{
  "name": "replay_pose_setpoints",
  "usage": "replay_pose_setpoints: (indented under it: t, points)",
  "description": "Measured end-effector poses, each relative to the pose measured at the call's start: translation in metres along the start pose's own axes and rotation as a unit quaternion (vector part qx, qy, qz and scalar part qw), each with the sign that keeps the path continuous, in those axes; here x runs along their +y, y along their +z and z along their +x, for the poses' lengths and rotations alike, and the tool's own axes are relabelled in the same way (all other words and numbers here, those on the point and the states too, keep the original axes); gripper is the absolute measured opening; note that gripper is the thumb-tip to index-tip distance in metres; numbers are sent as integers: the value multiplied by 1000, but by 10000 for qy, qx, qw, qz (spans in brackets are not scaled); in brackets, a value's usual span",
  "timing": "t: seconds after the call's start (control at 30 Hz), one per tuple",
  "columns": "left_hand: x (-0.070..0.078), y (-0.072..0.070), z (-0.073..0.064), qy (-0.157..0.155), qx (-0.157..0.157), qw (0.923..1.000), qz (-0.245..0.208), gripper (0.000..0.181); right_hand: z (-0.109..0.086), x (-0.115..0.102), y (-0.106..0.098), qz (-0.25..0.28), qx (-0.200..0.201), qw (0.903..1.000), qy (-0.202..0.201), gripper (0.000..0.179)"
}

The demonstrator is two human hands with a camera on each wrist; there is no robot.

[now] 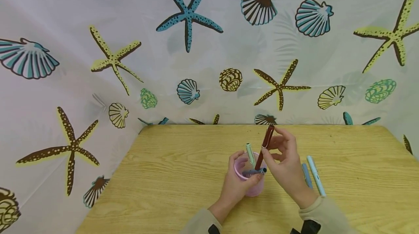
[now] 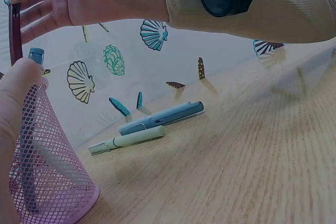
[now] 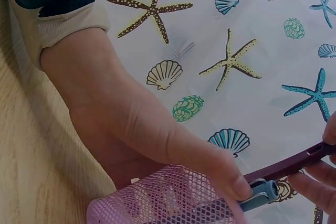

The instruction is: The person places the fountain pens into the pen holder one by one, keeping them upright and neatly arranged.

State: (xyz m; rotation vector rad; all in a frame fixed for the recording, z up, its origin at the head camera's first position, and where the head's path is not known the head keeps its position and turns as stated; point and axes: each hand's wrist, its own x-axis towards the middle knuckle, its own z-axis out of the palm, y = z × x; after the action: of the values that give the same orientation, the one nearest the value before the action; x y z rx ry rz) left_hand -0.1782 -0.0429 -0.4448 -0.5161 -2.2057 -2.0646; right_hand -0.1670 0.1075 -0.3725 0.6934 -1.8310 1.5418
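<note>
The likeliest trouble was a jam at the mouth of the pink cup (image 1: 254,191): a blue pen (image 1: 252,172) slanted across its near side, cap against the rim, and the dark red pen (image 1: 267,136) could have knocked into it or caught on its clip. The left hand (image 1: 234,184) was curled round the cup with its thumb up by that cap, so a shifting thumb might have nudged the blue pen out. A loose hold on the cup could also have let it tip if the red pen was pushed sideways.

The right hand (image 1: 285,162) held the red pen in a narrow pinch near its upper part. The pen was straight, slim and glossy, its top leaning to the right of the cup and its lower end at the cup's mouth; how deep it sat could not be told. A pale green pen (image 1: 250,154) stood tilted in the cup. On the table (image 1: 163,175), right of the cup, lay a light blue pen (image 1: 316,176) and a darker blue one (image 1: 307,176).
</note>
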Motion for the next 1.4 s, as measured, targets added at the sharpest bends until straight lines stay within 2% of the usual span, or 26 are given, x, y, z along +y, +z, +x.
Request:
replay_pose_setpoints:
  t: [0.37,0.57,0.8,0.87,1.03,1.2,1.4]
  points:
    - [1,-1,1,48,-13,9999,107,76,-4,1,7,-260,-559,9979,184,63]
    - [0,-1,0,50,-28,9999,120,75,-6,5,10,-587,-883,9942,178,64]
    - [1,-1,-1,4,-10,9997,242,75,-14,31,9,-959,-1449,9827,635,70]
    - [-9,-1,1,25,18,9996,290,75,-16,38,9,-1105,-1648,9778,675,69]
    - [-33,-1,6,102,92,9988,460,75,-16,39,9,-1286,-2007,9696,561,61]
    - [-35,-1,7,199,126,9986,471,74,-18,40,9,-1323,-2071,9681,494,54]
    - [-36,0,6,199,117,9987,465,73,-20,42,8,-1230,-1781,9754,425,50]
